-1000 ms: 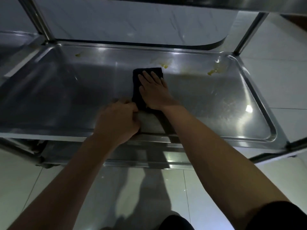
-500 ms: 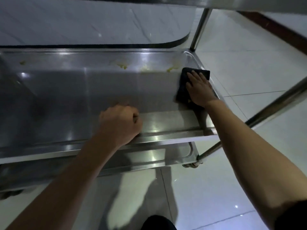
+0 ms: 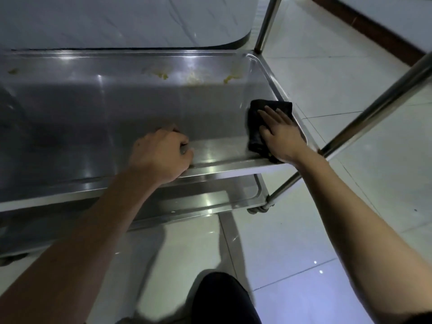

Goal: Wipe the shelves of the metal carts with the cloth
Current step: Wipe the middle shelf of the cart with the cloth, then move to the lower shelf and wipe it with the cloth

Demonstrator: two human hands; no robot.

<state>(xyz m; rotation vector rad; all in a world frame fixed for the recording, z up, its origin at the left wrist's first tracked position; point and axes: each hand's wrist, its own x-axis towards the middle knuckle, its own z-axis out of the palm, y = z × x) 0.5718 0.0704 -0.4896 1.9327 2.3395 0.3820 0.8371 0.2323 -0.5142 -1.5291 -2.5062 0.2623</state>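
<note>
- Steel shelf of the cart fills most of the view, shiny and dim, with a raised rim all round.
- Black cloth lies flat at the shelf's right edge, near the front right corner, just inside the rim.
- Right hand is pressed palm-down on the cloth, fingers spread and straight (not gripping it, just flat on top).
- Left hand is curled into a fist over the shelf's front edge, roughly mid-way along, clamped on the rim.
- Yellowish smears sit along the back edge, well apart from the cloth (one more small blob near the back left).
- Lower shelf peeks out underneath, and a caster shows below the front right post.
- Pale tiled floor all round.
</note>
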